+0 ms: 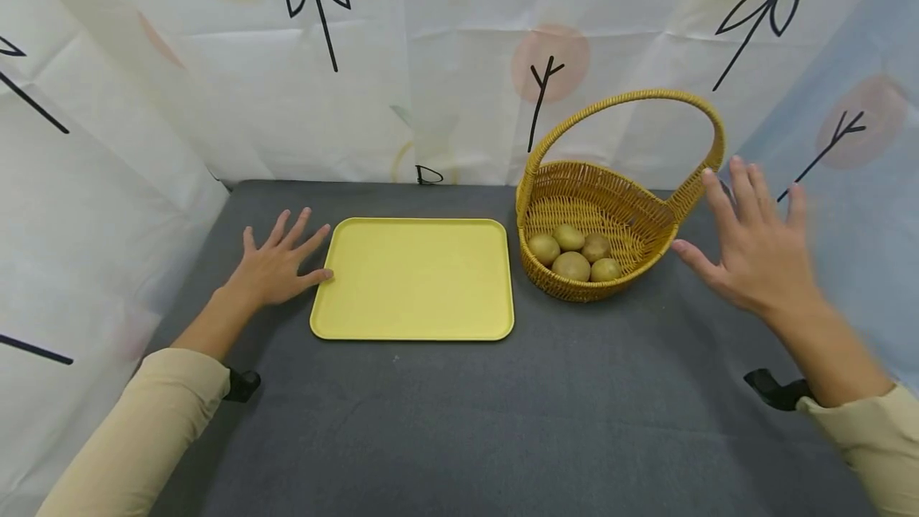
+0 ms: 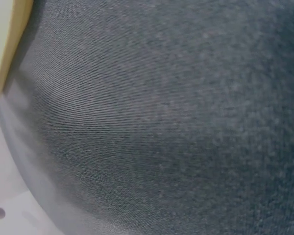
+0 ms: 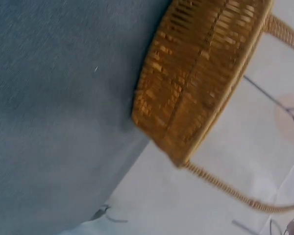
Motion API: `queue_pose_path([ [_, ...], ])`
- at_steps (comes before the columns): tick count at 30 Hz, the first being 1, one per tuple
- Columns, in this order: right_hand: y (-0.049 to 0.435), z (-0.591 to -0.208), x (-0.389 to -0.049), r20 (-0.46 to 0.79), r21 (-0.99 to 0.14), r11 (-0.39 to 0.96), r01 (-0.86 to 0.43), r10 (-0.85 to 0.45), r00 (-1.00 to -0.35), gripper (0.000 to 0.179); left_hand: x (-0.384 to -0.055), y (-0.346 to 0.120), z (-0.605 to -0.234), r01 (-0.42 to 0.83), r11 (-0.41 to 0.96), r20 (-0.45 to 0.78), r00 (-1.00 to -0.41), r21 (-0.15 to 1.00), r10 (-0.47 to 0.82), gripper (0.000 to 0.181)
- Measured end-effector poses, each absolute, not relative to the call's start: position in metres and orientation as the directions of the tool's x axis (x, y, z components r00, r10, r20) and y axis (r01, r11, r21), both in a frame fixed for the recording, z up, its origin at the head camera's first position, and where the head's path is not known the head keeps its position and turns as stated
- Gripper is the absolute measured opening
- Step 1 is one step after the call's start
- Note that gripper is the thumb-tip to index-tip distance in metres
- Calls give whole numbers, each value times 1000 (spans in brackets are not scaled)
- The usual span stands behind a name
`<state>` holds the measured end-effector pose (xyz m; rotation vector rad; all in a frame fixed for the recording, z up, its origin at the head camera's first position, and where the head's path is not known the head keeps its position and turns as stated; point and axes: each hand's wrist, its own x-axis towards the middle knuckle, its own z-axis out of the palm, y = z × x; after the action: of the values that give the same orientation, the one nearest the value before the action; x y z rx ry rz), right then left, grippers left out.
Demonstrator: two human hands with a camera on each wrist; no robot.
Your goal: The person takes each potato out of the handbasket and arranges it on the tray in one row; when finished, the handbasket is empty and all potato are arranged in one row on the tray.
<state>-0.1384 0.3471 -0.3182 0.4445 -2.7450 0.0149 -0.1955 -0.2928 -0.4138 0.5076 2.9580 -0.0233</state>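
Five round, yellowish-brown fruits [image 1: 571, 266] sit clustered in the near part of a woven basket [image 1: 581, 186], whose tall handle [image 1: 649, 94] arches over it; the basket stands on the grey table [image 1: 431, 429], at the right of a yellow tray [image 1: 412, 278]. The right hand [image 1: 764, 250] is raised beside the basket, its fingers extended and somewhat apart, the thumb out toward the rim; it grips nothing, and whether a fingertip touches the basket I cannot tell. The left hand [image 1: 271, 266] has its fingers spread wide, the thumb reaching the tray's left edge; contact there is hard to confirm. Only the head view shows the fruits and both hands whole. The right wrist view adds the basket's outer side, its weave and gaps seen close. The left wrist view gives mostly table, with a tray corner and slivers of digits at its margin. Beyond hangs a printed cloth [image 1: 459, 62].
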Motion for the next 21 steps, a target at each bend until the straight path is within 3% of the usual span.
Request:
queue_pose_path([
  [4,336,-325,-146,323,-29,898,-440,-408,-854,83,-196,-291,-416,369,929,-173,-913,40,370,86],
  [7,331,-332,-154,232,-193,848,-493,-448,-863,70,-196,-291,-417,385,919,-200,-897,81,393,84],
  [11,325,-338,-162,93,-443,783,-436,-443,-892,66,-197,-292,-419,399,908,-216,-883,124,418,83],
  [15,321,-338,-171,21,-599,712,-367,-444,-896,59,-197,-292,-419,410,899,-216,-873,155,436,81],
  [21,319,-334,-188,-125,-666,679,-309,-510,-851,51,-194,-291,-418,415,889,-213,-867,192,451,79],
])
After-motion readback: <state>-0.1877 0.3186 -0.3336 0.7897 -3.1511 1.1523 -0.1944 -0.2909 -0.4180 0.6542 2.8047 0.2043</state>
